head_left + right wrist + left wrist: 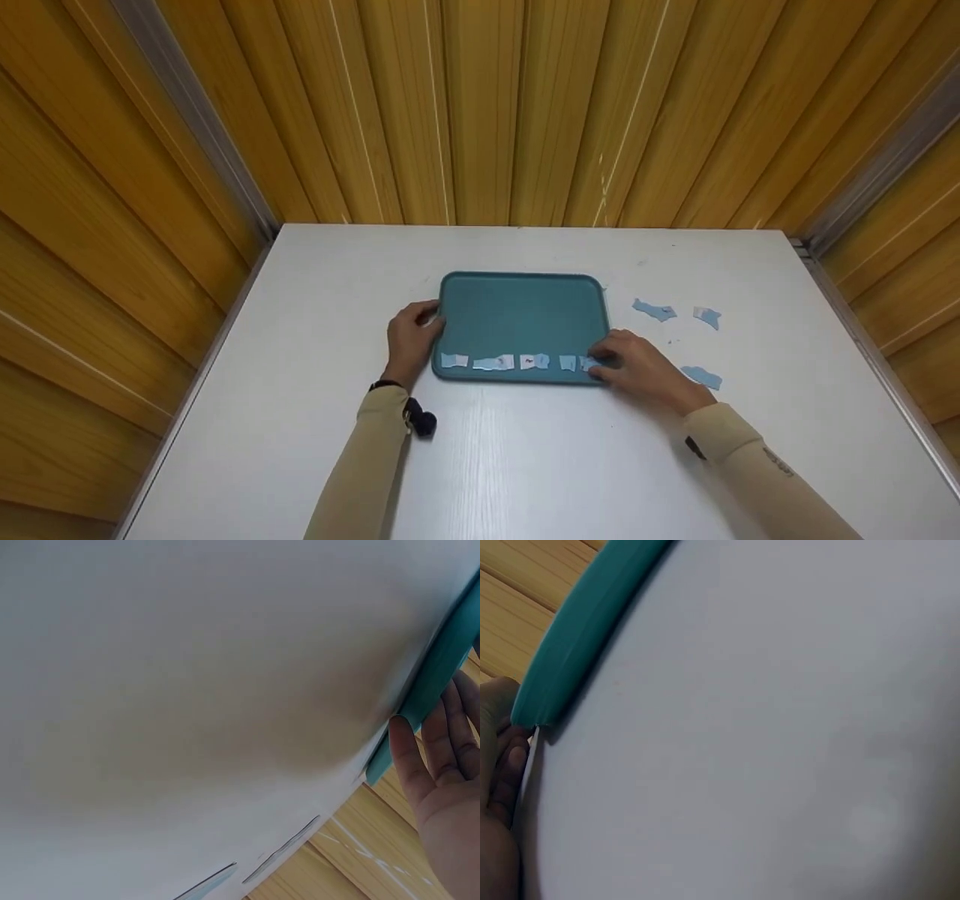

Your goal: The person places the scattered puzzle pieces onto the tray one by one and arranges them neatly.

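A teal tray [521, 315] lies on the white table. Along its near side runs a row of several torn pieces of light blue and white paper, one of them a longer strip [493, 363]. My left hand [409, 341] holds the tray's left rim, with thumb and index finger at the edge. Over the near right corner, my right hand [637, 367] pinches the last torn paper piece [587, 364] of the row, partly hidden by the fingers. The right wrist view shows the right thumb [409, 757] by the tray's rim, the piece itself out of sight.
Right of the tray lie more torn paper pieces: a long one [654, 310], a small one [706, 317] and one [702, 376] partly behind the right wrist. Tiny scraps [673, 342] lie near them. Wood-patterned walls [480, 112] stand behind and beside the table [480, 465].
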Available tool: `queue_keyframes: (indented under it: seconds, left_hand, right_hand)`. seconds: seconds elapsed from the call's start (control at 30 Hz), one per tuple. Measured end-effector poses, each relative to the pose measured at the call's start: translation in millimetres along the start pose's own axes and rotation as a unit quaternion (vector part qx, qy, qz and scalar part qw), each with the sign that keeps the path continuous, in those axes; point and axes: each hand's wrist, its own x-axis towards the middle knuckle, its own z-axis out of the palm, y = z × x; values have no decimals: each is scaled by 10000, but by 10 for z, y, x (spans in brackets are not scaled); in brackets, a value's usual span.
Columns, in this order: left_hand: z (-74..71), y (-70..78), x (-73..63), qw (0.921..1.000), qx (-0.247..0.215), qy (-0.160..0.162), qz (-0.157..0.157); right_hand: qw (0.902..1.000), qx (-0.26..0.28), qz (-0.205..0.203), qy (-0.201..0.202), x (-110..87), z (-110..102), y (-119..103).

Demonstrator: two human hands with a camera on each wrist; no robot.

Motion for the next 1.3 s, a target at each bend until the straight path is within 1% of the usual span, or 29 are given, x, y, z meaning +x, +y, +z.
queue_keyframes:
  seconds: [0.13, 0.4, 0.53, 0.6, 0.67, 0.77, 0.83, 0.9, 1.03, 1.13, 1.23, 1.3]
  left_hand:
    - [-1, 19, 16, 10000, -15, -24, 23]
    - [-9, 31, 79, 9999, 25, 157, 25]
    - [-13, 46, 108, 9997, -56, 100, 234]
    - [-12, 43, 113, 9996, -132, 63, 227]
    - [-6, 28, 117, 9996, -237, 16, 121]
    - [6, -7, 125, 9994, -336, -7, -69]
    - [14, -25, 134, 9994, -326, -16, -98]
    - [19, -35, 138, 9996, -294, -11, -47]
    - [30, -42, 137, 9996, -222, 34, 166]
    - [43, -41, 134, 9994, -189, 44, 286]
    - [56, -42, 135, 9992, -166, 28, 354]
    - [60, -43, 138, 9992, -176, 2, 370]
  right_hand:
    - [10000, 44, 36, 35, 7, -1, -3]
    - [9997, 151, 165, 21, 18, 22, -12]
    - [9994, 305, 103, 88, 12, 29, 0]
    - [9990, 410, 2, 152, 12, 21, 13]
    - [9983, 519, -95, 250, 12, -7, 31]
    - [9971, 607, -137, 449, 11, -88, 75]
    - [9966, 575, -102, 586, 12, -168, 117]
    - [9962, 479, -33, 720, 19, -255, 180]
    - [9946, 347, 122, 971, 41, -441, 333]
    - [9928, 310, 379, 1091, 55, -570, 458]
    - [9918, 205, 637, 1085, 61, -680, 574]
    - [9909, 185, 891, 989, 55, -745, 641]
